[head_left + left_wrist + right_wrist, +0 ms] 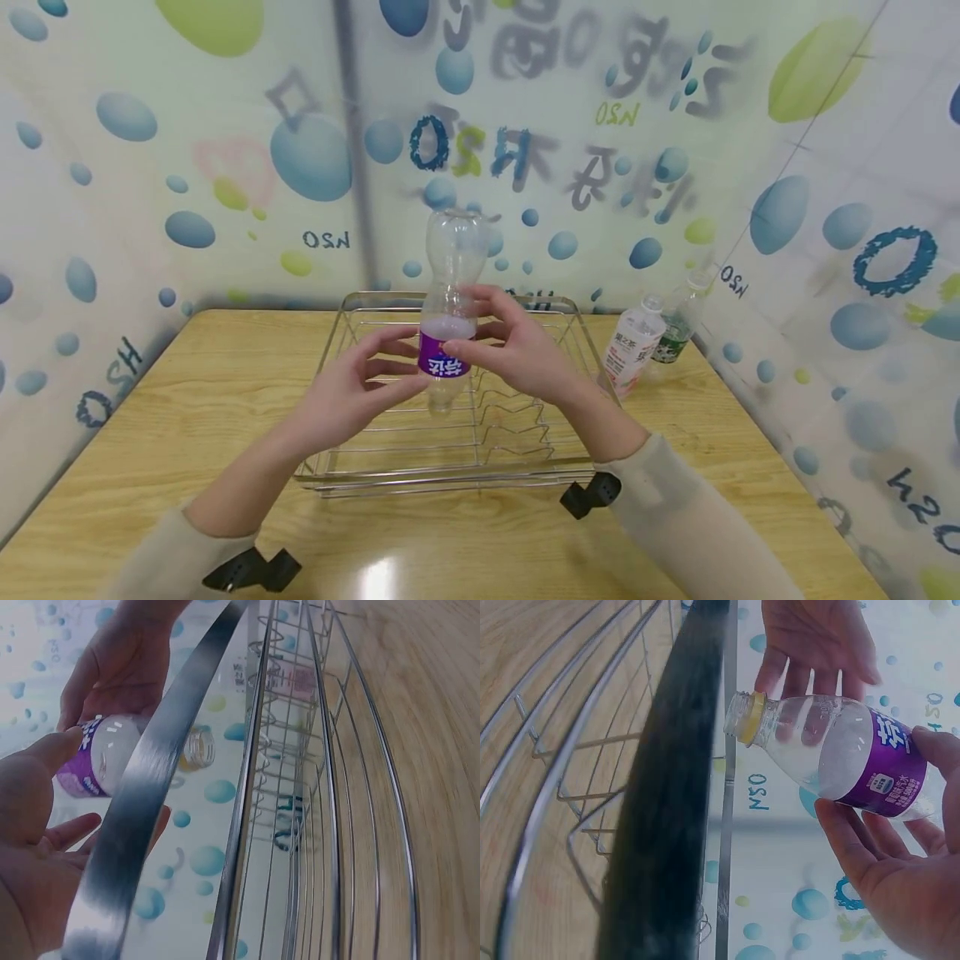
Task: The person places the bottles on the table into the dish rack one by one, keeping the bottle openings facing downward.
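Note:
A clear plastic bottle (456, 250) with a purple label is upside down over the wire rack, its neck pointing down. My right hand (521, 346) grips it around the label, with the thumb on the near side and fingers on the far side. In the right wrist view, a yellow ring circles the neck of the uncapped bottle (840, 750). Beside the label is my left hand (348, 387), its fingers loosely extended. From the left wrist, the left thumb overlaps the label's edge while the other fingers of the left hand (37, 825) spread apart below the bottle.
The metal wire rack (375, 479) stands on the wooden table (247, 358), with zigzag wire holders on its right side. Right of it stand a bottle with a white and orange label (632, 346) and a green-labelled bottle (678, 321). A patterned curtain (525, 192) backs the table.

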`<state>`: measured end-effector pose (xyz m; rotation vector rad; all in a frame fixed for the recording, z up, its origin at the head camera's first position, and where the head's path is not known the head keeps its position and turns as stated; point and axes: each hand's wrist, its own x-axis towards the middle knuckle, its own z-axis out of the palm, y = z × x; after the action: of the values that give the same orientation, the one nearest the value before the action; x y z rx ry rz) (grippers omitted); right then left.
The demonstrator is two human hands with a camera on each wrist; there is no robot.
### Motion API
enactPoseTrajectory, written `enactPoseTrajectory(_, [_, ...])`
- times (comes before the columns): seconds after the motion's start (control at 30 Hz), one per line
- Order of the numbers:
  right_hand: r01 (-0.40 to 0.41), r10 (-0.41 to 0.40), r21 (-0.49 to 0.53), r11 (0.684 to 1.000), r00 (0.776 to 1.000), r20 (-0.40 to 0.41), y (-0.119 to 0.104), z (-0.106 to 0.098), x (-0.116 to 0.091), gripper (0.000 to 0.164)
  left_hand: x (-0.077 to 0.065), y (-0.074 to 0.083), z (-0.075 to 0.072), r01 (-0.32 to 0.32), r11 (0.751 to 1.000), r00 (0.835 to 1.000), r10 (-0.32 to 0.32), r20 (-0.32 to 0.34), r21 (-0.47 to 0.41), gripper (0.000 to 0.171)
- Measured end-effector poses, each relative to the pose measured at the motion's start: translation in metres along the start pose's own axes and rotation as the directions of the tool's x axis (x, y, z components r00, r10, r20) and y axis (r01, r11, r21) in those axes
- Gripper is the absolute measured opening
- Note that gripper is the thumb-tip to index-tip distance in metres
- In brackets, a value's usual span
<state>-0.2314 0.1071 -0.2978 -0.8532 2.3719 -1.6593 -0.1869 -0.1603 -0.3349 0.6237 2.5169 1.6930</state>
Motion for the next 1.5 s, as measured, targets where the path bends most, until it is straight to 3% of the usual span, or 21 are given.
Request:
enactPoseTrajectory(0.23, [-0.001, 0.001, -0.036, 0.999, 1.000, -0.020, -0.011, -0.006, 0.009, 0.068, -0.038, -0.014, -0.035, -0.053, 0.985, 0.995, 0.066, -0.076, 0.165, 0.058])
enactPoseTrajectory(0.4, [-0.008, 0.006, -0.043, 0.999, 0.999, -0.038, -0.015, -0.009, 0.014, 0.069, -0.059, -0.036, -0.057, -0.086, 0.937, 0.971, 0.155, -0.182, 0.339, 0.054])
enactPoseTrajectory(0.47, [-0.015, 0.013, -0.036, 0.999, 0.999, -0.045, -0.014, -0.011, 0.017, 0.069, -0.066, -0.046, -0.063, -0.061, 0.916, 0.967, 0.152, -0.202, 0.397, 0.052])
enactPoseTrajectory(0.57, [-0.029, 0.028, -0.024, 0.999, 0.998, -0.051, -0.014, -0.012, 0.023, 0.069, -0.076, -0.057, -0.073, -0.009, 0.903, 0.982, 0.088, -0.165, 0.430, 0.049])
enactPoseTrajectory(0.83, [-0.076, 0.072, -0.046, 0.996, 0.993, -0.092, -0.013, -0.010, 0.047, 0.075, -0.090, -0.070, -0.081, 0.011, 0.927, 1.000, 0.000, -0.030, 0.375, 0.048])
enactPoseTrajectory(1.03, [-0.086, 0.084, -0.017, 0.996, 0.991, -0.105, -0.007, 0.002, 0.071, 0.076, -0.089, -0.070, -0.083, 0.040, 0.965, 0.994, -0.064, 0.084, 0.258, 0.049])
enactPoseTrajectory(1.27, [-0.099, 0.104, 0.045, 0.994, 0.987, -0.122, 0.010, 0.025, 0.106, 0.075, -0.091, -0.069, -0.086, 0.028, 0.981, 0.993, -0.050, 0.110, 0.194, 0.048])
enactPoseTrajectory(1.5, [-0.113, 0.122, 0.072, 0.991, 0.984, -0.129, 0.019, 0.049, 0.131, 0.075, -0.089, -0.065, -0.086, 0.056, 0.980, 0.990, -0.080, 0.119, 0.191, 0.048])
